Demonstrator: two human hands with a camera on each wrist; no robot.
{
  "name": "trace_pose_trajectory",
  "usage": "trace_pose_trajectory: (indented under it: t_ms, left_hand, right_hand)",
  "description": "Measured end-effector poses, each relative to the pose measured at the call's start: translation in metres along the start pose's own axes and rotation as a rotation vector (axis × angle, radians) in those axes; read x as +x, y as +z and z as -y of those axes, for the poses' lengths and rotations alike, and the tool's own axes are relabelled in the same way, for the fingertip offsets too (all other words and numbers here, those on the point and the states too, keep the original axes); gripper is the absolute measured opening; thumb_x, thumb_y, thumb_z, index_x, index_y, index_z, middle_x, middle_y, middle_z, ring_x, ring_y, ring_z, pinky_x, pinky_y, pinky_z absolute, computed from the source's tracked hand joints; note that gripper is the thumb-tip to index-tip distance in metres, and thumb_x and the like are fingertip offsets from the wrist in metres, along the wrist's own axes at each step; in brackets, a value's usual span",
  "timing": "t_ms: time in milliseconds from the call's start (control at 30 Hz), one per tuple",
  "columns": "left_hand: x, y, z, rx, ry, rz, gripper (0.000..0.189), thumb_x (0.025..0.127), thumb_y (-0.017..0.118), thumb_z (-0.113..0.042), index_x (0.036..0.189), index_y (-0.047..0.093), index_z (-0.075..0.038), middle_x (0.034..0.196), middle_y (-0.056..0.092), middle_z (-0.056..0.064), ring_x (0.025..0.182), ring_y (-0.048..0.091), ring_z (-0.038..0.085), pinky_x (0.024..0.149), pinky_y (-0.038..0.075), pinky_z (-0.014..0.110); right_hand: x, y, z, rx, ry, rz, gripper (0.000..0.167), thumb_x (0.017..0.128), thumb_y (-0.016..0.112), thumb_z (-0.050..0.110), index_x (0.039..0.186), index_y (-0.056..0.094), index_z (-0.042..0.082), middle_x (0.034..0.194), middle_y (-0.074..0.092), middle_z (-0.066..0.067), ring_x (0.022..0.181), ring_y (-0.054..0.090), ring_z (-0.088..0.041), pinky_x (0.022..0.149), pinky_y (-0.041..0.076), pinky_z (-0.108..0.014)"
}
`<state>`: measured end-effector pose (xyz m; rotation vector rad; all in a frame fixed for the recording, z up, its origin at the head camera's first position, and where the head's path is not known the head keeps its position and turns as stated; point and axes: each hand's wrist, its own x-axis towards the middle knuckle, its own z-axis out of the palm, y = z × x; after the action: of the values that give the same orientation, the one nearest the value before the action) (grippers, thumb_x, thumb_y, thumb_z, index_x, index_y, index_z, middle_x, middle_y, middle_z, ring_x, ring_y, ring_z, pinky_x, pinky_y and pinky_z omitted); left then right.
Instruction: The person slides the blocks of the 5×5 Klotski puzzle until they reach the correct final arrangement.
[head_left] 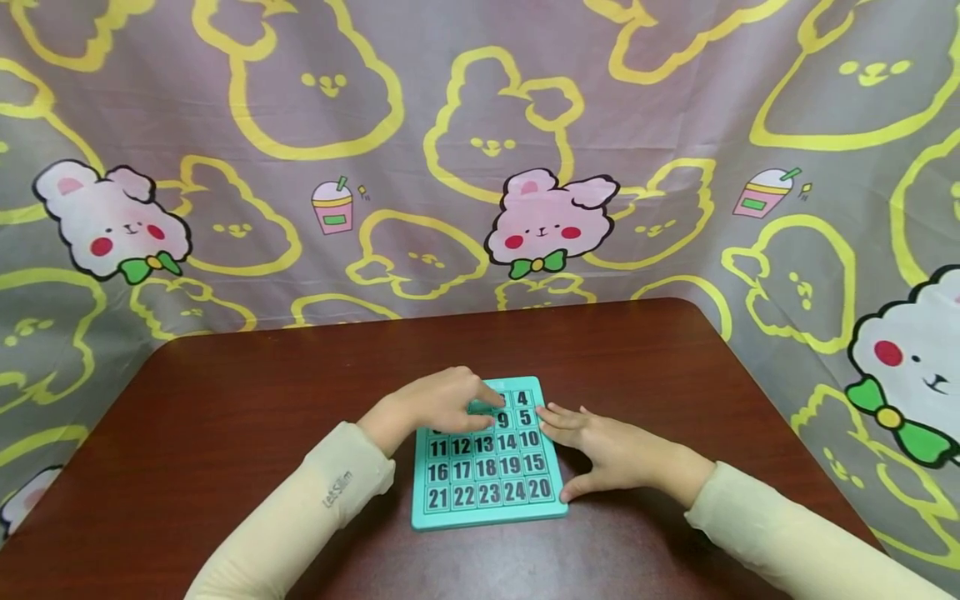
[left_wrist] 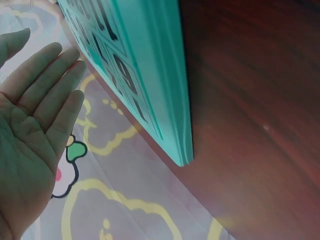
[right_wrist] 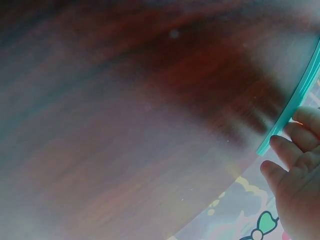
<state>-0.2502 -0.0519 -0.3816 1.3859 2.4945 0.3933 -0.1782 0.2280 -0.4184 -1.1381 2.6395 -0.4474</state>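
Observation:
A turquoise number slide puzzle (head_left: 486,469) lies flat on the table, its tiles printed with black numbers. My left hand (head_left: 438,402) is over the puzzle's upper left part, index finger and thumb stretched toward the tiles near 9. It hides several upper tiles, and whether the fingertips press down cannot be told. In the left wrist view the fingers (left_wrist: 52,82) of that hand look mostly straight. Along the puzzle's right side, my right hand (head_left: 611,450) touches the frame with spread fingers, the thumb at the lower right corner. The right wrist view shows its fingertips at the turquoise edge (right_wrist: 292,107).
The dark reddish-brown table (head_left: 247,417) has rounded far corners. Behind and beside it hangs a grey curtain (head_left: 420,175) with yellow outlines, white rabbit heads and pink cups.

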Motion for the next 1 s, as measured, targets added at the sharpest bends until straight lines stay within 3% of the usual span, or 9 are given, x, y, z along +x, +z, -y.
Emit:
trace_pose_trajectory:
  t_ms: [133,233,333,433,500,667,833,1000]
  left_hand:
    - [0.003,0.001,-0.003,0.011,-0.005,0.026,0.036,0.096,0.062,-0.026,0.127,0.069,-0.011,0.128,0.069,0.002,0.114,0.067,0.013,0.097,0.054,0.033]
    - [0.004,0.002,-0.004,0.022,-0.013,0.035,0.036,0.096,0.062,-0.027,0.128,0.069,-0.011,0.128,0.069,0.002,0.115,0.066,0.012,0.098,0.054,0.033]
    - [0.004,0.002,-0.003,0.018,-0.026,0.045,0.036,0.096,0.062,-0.027,0.128,0.069,-0.011,0.129,0.068,0.002,0.084,0.071,0.011,0.087,0.056,0.027]
    - [0.003,0.002,-0.002,0.002,-0.037,0.049,0.037,0.096,0.062,-0.028,0.128,0.069,-0.011,0.129,0.068,0.004,0.053,0.055,0.011,0.069,0.051,0.023]
    - [0.002,0.002,-0.001,-0.005,-0.042,0.043,0.036,0.096,0.063,-0.029,0.127,0.069,-0.011,0.128,0.068,0.004,0.051,0.05,0.008,0.066,0.047,0.021]
    - [-0.007,0.002,0.003,0.009,-0.053,0.021,0.036,0.095,0.063,-0.029,0.126,0.07,-0.012,0.126,0.069,0.003,0.062,0.053,0.0,0.07,0.048,0.021]
    - [-0.015,0.002,0.008,-0.015,-0.063,0.004,0.035,0.094,0.064,-0.027,0.125,0.071,-0.012,0.12,0.072,0.005,0.041,0.023,0.004,0.053,0.035,0.021]
    - [-0.021,0.003,0.012,-0.016,-0.061,-0.01,0.034,0.094,0.063,-0.026,0.124,0.072,-0.012,0.119,0.073,0.005,0.041,0.015,0.003,0.049,0.026,0.021]
  right_hand:
    - [0.0,0.0,0.001,0.01,-0.004,0.008,0.097,0.081,0.064,0.067,0.15,0.041,0.004,0.164,0.027,-0.012,0.15,0.026,-0.035,0.114,0.028,-0.064]
    - [0.001,0.0,0.001,0.009,-0.004,0.009,0.097,0.081,0.065,0.067,0.15,0.041,0.004,0.164,0.027,-0.012,0.151,0.026,-0.035,0.114,0.028,-0.063]
    - [0.001,0.0,0.001,0.006,-0.005,0.009,0.097,0.08,0.066,0.066,0.15,0.041,0.004,0.164,0.027,-0.012,0.151,0.026,-0.035,0.114,0.028,-0.063]
    - [0.001,0.0,0.0,0.004,0.001,0.007,0.097,0.08,0.066,0.066,0.15,0.041,0.004,0.164,0.027,-0.012,0.151,0.026,-0.034,0.115,0.028,-0.063]
    - [0.0,0.001,0.0,0.002,0.006,0.004,0.098,0.079,0.066,0.067,0.15,0.041,0.004,0.164,0.027,-0.011,0.151,0.026,-0.033,0.115,0.028,-0.063]
    - [0.0,0.001,0.0,0.0,0.004,-0.001,0.098,0.079,0.065,0.067,0.15,0.042,0.003,0.163,0.028,-0.013,0.15,0.027,-0.035,0.114,0.028,-0.063]
    - [0.0,0.0,0.001,-0.005,0.013,0.007,0.098,0.08,0.065,0.067,0.15,0.042,0.003,0.163,0.028,-0.012,0.151,0.027,-0.034,0.114,0.028,-0.063]
    - [0.0,0.001,0.0,-0.01,0.013,0.007,0.098,0.079,0.066,0.067,0.15,0.041,0.004,0.163,0.027,-0.012,0.151,0.026,-0.034,0.115,0.027,-0.063]
